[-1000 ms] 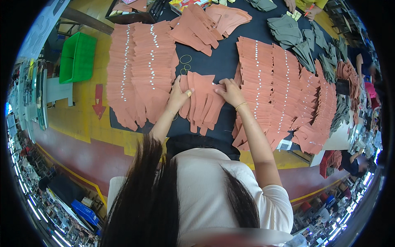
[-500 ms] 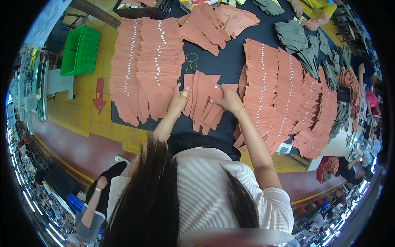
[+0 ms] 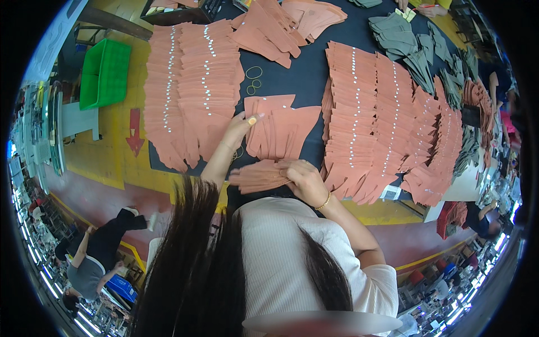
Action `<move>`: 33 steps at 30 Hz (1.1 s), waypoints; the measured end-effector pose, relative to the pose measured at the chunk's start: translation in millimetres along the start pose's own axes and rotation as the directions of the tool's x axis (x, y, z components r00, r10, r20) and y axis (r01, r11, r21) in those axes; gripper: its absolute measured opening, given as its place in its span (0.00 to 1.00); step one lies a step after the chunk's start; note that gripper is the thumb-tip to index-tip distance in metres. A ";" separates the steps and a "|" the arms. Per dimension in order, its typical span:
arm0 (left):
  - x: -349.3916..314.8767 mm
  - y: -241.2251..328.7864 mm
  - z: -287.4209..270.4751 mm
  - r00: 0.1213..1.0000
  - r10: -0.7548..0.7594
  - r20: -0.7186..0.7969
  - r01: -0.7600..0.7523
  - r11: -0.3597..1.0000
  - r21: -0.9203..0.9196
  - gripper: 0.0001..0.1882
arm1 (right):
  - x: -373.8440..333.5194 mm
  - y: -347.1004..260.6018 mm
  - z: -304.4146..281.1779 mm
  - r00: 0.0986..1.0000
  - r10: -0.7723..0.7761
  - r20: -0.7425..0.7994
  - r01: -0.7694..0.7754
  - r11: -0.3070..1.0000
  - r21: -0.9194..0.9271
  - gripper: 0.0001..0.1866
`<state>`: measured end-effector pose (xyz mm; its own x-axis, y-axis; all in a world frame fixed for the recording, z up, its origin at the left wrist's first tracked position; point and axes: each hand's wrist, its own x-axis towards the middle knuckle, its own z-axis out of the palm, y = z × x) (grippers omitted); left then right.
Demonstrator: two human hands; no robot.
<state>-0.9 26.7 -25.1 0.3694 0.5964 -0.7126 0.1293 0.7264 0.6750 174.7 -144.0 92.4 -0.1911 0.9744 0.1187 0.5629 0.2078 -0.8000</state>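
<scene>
My right hand is closed on a bundle of thin salmon-coloured cut pieces, held near the table's front edge just before my body. The bundle's layered ends point left. Beyond it, a small pile of flat salmon cut pieces lies on the dark table. My left hand is at that pile's left edge, fingers stretched out and thumb apart; a yellow ring shows on it. Whether its fingertips press on the pile I cannot tell. Thin yellow rubber bands lie behind the pile, and others show by my left wrist.
Long overlapping rows of salmon pieces with small white labels lie to the left and right. Loose salmon pieces and grey-green pieces lie farther back. A green crate stands left. Another person's hand shows at the back right.
My right hand has drawn a bundle of salmon pieces off the middle pile toward my body and turned it sideways. My left hand stays by the pile. A person at lower left has moved.
</scene>
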 end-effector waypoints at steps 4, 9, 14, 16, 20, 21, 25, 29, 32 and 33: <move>5.9 -0.9 11.9 1.000 0.019 0.007 -0.019 0.999 0.027 0.24 | -6.9 -10.8 -8.2 0.998 -0.006 0.070 0.003 0.999 0.043 0.12; 17.3 -9.3 15.4 0.952 0.305 0.000 -0.304 0.949 0.085 0.23 | -5.5 -17.1 -9.1 0.997 0.030 0.075 -0.036 0.996 0.079 0.11; 41.7 18.3 20.0 0.865 0.500 -0.046 -0.469 0.838 0.279 0.22 | 2.6 -13.2 -14.9 0.980 0.162 0.120 -0.181 0.968 0.173 0.14; 52.4 38.9 19.5 0.828 0.555 -0.076 -0.465 0.757 0.460 0.24 | 9.7 1.5 -16.7 0.931 0.318 0.178 -0.361 0.874 0.325 0.17; 64.5 61.2 21.6 0.744 0.664 -0.075 -0.394 0.526 0.754 0.29 | 42.2 61.0 3.2 0.883 0.456 0.110 -0.464 0.883 0.067 0.25; 63.6 61.8 21.8 0.727 0.684 -0.059 -0.335 0.429 0.839 0.30 | 46.0 70.8 12.1 0.904 0.425 0.039 -0.423 0.905 -0.044 0.26; 51.6 74.2 8.0 0.607 0.794 0.031 -0.456 0.316 0.832 0.33 | 38.7 85.9 25.1 0.904 0.423 -0.063 -0.423 0.860 -0.287 0.31; 19.6 64.7 7.2 0.831 0.549 0.090 -0.431 0.531 0.730 0.27 | 34.9 89.9 28.3 0.905 0.398 -0.148 -0.423 0.875 -0.234 0.29; 0.4 43.3 14.9 0.845 0.502 0.182 -0.444 0.472 0.761 0.24 | 45.9 101.1 24.6 0.905 0.346 -0.247 -0.392 0.903 -0.175 0.24; -2.7 36.4 17.1 0.838 0.506 0.206 -0.458 0.445 0.770 0.24 | 52.5 107.6 19.1 0.909 0.338 -0.244 -0.387 0.902 -0.192 0.22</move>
<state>18.5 45.7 4.7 0.5647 0.7964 -0.2162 0.5965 -0.2129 0.7738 209.8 -72.1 1.3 0.2125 0.9770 -0.0191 0.7363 -0.1729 -0.6542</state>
